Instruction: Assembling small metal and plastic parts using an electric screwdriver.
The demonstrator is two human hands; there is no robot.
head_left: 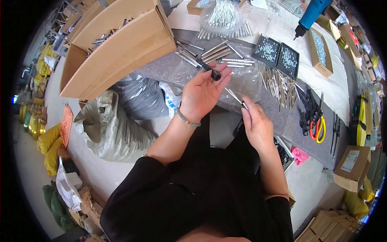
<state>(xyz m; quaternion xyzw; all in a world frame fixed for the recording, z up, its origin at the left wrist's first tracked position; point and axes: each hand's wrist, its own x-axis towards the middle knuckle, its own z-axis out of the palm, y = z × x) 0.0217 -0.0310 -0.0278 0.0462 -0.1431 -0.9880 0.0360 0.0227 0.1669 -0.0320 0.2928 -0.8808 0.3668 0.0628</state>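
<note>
My left hand [201, 94], palm up and with a beaded bracelet at the wrist, holds a black cylindrical part [215, 75] across its fingers. Slim metal rods [233, 96] stick out of my right hand [258, 125], whose fingers are closed around their lower ends; a dark piece shows at the fingertips. Just beyond my hands, silvery metal tubes [215, 52] lie in loose groups on the grey tabletop [290, 117]. Clear plastic film [246, 80] lies under part of them. Farther right is a pile of thin metal pins [280, 88].
A big cardboard box [121, 52] with metal parts stands at left, above a woven sack [113, 125]. Black trays of small pieces [278, 55] lie beyond the pins. A blue power screwdriver [312, 16] hangs at upper right. Red-and-yellow-handled scissors [318, 127] lie at right.
</note>
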